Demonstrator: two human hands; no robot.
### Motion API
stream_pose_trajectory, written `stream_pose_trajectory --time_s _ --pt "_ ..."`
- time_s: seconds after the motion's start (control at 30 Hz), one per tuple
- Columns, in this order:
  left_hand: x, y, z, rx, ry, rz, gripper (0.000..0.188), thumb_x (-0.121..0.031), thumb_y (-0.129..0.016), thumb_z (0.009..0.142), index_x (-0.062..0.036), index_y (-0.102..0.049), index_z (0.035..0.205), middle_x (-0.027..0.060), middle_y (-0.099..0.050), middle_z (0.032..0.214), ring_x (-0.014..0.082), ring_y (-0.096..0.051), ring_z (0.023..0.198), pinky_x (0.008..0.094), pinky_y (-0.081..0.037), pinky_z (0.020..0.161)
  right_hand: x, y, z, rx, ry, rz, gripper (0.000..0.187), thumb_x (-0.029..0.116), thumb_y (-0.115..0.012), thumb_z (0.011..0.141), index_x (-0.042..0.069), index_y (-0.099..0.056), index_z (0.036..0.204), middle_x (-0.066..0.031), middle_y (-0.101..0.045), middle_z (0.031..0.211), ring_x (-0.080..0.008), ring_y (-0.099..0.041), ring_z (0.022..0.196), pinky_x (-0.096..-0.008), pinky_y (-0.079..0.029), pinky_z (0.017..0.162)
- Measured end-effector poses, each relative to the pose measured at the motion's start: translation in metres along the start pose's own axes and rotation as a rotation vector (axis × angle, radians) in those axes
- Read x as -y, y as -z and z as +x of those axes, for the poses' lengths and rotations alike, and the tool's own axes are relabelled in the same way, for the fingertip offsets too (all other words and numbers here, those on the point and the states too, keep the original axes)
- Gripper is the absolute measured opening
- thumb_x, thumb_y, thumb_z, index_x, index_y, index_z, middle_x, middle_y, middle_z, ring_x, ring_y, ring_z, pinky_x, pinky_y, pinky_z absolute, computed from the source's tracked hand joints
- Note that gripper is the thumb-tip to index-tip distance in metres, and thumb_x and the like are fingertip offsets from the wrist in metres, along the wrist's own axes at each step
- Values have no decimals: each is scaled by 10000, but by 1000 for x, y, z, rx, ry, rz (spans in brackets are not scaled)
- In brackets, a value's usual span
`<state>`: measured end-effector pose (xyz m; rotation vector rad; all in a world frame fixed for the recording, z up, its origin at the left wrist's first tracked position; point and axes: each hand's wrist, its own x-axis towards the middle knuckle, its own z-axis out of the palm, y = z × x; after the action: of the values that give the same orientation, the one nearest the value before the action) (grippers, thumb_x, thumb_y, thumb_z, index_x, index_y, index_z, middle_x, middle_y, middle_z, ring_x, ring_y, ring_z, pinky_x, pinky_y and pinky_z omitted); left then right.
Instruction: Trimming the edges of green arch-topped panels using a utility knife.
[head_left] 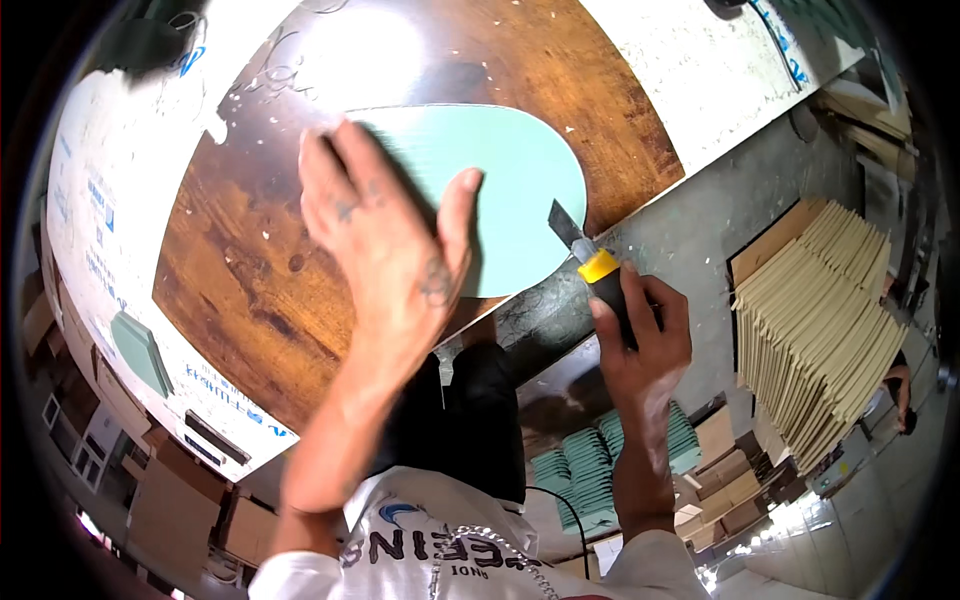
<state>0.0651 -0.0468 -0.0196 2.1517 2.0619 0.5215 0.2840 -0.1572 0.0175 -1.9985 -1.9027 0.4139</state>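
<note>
A flat mint-green piece with a rounded end [525, 195] lies on the brown wooden board. My left hand [385, 235] is over its left part, fingers stretched out and thumb apart, slightly blurred; whether the palm presses on it I cannot tell. In my right hand [645, 335] is a utility knife [600, 268] with a dark handle, a yellow collar and a short slanted blade. The blade points up and left, just beyond the piece's right edge and apart from it.
The wooden board [235, 270] rests on a white table [110, 200]. Left of it lies a small stack of green pieces [142, 352]. Beyond the table's right edge stand a large stack of beige sheets [815, 330] and, lower, green stacks [590, 470]. A bright glare covers the board's far part.
</note>
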Motion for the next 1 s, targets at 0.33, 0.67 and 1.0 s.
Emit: stream_pose_trajectory --time_s 0.33,0.67,1.0 --pt "-11 0 -12 -32 8 32 675 -266 -653 957 123 -383 1437 383 -391 1431 520 -403 1326 627 -293 1099 -6 7 25 4 71 -21 486 221 -831 845 85 -687 1288 -120 -619 1045 -289 -586 846 -406 -537 650" --pt "-8 2 -19 -68 1 2 581 -297 -718 916 23 -494 1346 385 -436 1338 434 -470 1140 550 -359 955 -37 16 97 142 290 56 533 164 -840 803 148 -689 1314 -95 -634 1006 -280 -603 851 -393 -527 735" --pt "-5 2 -21 -124 14 -68 494 -266 -798 841 -3 -589 1203 409 -500 1259 406 -485 1043 509 -376 877 -34 22 176 244 640 67 567 33 -858 642 53 -742 1197 -99 -666 939 -246 -623 828 -358 -519 677"
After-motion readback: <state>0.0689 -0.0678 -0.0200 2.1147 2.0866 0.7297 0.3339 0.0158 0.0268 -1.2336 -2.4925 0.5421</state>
